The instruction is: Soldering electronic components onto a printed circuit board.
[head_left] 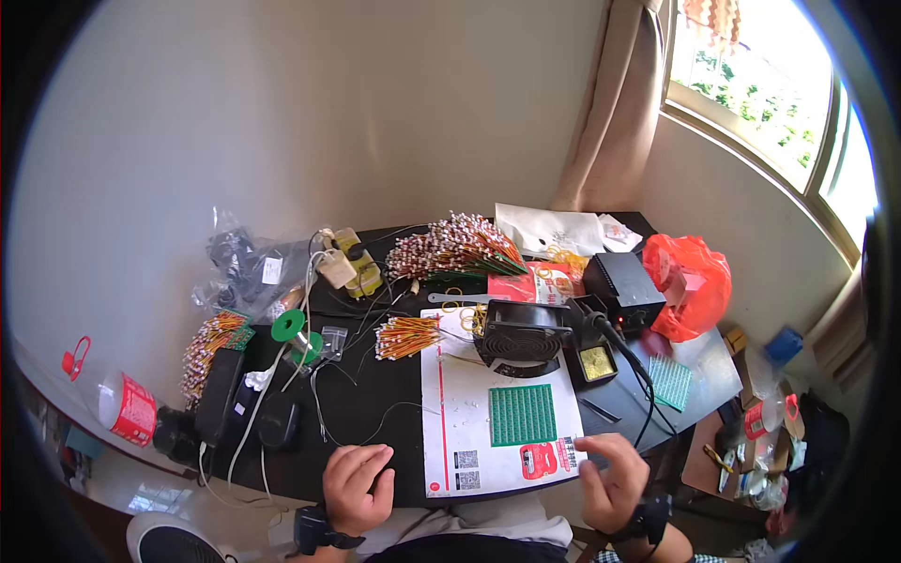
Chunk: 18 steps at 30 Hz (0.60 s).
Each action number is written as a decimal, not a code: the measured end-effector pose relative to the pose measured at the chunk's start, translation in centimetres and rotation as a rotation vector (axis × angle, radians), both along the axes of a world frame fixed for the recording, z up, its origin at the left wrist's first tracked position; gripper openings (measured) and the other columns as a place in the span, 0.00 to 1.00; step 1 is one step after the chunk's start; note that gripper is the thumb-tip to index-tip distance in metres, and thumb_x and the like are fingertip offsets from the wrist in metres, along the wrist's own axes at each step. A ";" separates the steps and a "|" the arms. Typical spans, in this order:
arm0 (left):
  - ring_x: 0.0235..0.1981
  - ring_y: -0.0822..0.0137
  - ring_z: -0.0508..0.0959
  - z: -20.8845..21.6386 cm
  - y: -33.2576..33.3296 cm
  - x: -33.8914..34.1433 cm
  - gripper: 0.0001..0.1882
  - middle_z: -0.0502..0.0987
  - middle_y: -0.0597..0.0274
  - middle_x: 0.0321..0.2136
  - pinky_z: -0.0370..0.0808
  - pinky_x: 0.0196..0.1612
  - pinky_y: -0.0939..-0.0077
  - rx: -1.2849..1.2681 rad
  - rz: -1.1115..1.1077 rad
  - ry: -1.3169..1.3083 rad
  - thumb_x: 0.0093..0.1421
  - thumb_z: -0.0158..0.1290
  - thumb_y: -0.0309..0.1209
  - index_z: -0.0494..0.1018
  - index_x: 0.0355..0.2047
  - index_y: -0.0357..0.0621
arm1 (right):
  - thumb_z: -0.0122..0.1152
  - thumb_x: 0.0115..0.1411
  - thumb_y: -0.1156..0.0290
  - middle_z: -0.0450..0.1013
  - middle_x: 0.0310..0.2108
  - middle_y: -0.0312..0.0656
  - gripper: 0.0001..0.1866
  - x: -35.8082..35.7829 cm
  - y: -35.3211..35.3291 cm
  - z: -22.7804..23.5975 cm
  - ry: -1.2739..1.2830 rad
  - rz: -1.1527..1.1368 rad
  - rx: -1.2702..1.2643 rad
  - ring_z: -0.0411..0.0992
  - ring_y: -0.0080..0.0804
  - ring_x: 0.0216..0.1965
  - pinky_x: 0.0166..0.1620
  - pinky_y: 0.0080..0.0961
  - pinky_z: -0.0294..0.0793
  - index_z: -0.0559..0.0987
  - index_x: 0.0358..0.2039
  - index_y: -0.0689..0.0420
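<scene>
My left hand (359, 488) hovers at the table's front edge, left of the white printed sheet (450, 385). Its fingers are loosely bent, the thumb stands apart, and nothing shows in it. On the other side of the sheet my right hand (615, 479) is raised near the lower right corner, thumb and curved fingers apart, holding nothing I can see. Between the hands a green perforated circuit board panel (523, 415) lies flat on the sheet, touched by neither. Small pale bits are scattered left of it. A bundle of orange-wired parts (406, 338) rests at the sheet's upper left.
Behind the panel stands a black fan (524, 333). To its right are a soldering iron stand (596, 363), a black power box (623, 289) and a red plastic bag (690, 286). A green solder spool (289, 326), cables and a larger wire bundle (455, 249) crowd the left and back.
</scene>
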<state>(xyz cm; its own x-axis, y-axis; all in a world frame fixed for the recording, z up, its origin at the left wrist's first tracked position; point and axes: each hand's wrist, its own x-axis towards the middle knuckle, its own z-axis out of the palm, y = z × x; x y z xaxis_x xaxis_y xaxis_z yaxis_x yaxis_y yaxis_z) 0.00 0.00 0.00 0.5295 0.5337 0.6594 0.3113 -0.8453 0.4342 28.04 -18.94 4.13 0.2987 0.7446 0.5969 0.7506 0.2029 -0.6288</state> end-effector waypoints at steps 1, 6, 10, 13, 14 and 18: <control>0.37 0.48 0.80 -0.7 0.4 -0.2 0.16 0.82 0.51 0.38 0.77 0.44 0.60 -0.023 0.014 -0.003 0.52 0.59 0.20 0.80 0.43 0.36 | 0.56 0.63 0.80 0.79 0.42 0.52 0.16 -0.5 0.8 -1.2 0.106 -0.007 -0.035 0.80 0.44 0.38 0.47 0.30 0.78 0.74 0.52 0.69; 0.36 0.49 0.80 -3.3 -0.2 0.8 0.15 0.81 0.51 0.37 0.76 0.42 0.60 -0.287 0.098 -0.062 0.52 0.59 0.20 0.80 0.42 0.36 | 0.53 0.66 0.80 0.78 0.42 0.51 0.19 0.3 4.4 -3.1 0.552 -0.136 -0.095 0.78 0.32 0.37 0.42 0.24 0.77 0.68 0.57 0.69; 0.34 0.51 0.79 -2.6 0.5 0.4 0.14 0.81 0.51 0.35 0.76 0.40 0.61 -0.291 0.058 0.018 0.51 0.59 0.21 0.80 0.40 0.36 | 0.53 0.69 0.76 0.77 0.42 0.49 0.26 3.3 9.4 -4.5 0.860 -0.381 0.023 0.77 0.29 0.32 0.34 0.20 0.75 0.59 0.64 0.68; 0.33 0.49 0.79 -0.7 0.4 0.9 0.14 0.80 0.51 0.34 0.76 0.40 0.60 -0.259 0.018 0.044 0.50 0.59 0.21 0.80 0.39 0.36 | 0.58 0.66 0.75 0.77 0.38 0.46 0.25 4.3 10.9 -4.1 0.593 -0.562 -0.005 0.76 0.29 0.29 0.31 0.24 0.75 0.64 0.61 0.68; 0.34 0.48 0.79 -0.6 0.7 0.7 0.14 0.80 0.50 0.34 0.75 0.41 0.59 -0.261 0.017 0.050 0.50 0.59 0.21 0.80 0.39 0.36 | 0.60 0.65 0.74 0.77 0.36 0.46 0.25 4.1 11.0 -4.2 0.352 -0.600 -0.056 0.76 0.30 0.29 0.31 0.25 0.75 0.65 0.59 0.69; 0.34 0.47 0.78 -0.1 1.3 0.3 0.13 0.80 0.49 0.34 0.75 0.41 0.59 -0.255 0.011 0.070 0.50 0.58 0.21 0.80 0.38 0.35 | 0.65 0.60 0.74 0.76 0.32 0.48 0.21 2.9 11.3 -3.7 -0.128 -0.667 -0.049 0.75 0.40 0.29 0.33 0.32 0.75 0.72 0.51 0.68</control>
<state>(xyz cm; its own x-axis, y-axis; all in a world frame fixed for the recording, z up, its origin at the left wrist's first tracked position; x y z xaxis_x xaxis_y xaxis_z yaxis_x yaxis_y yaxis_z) 0.29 1.35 -0.11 0.5623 0.6836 0.4653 0.3562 -0.7081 0.6097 30.95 -7.63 0.44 0.6325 0.4525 0.6287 0.7745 -0.3555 -0.5233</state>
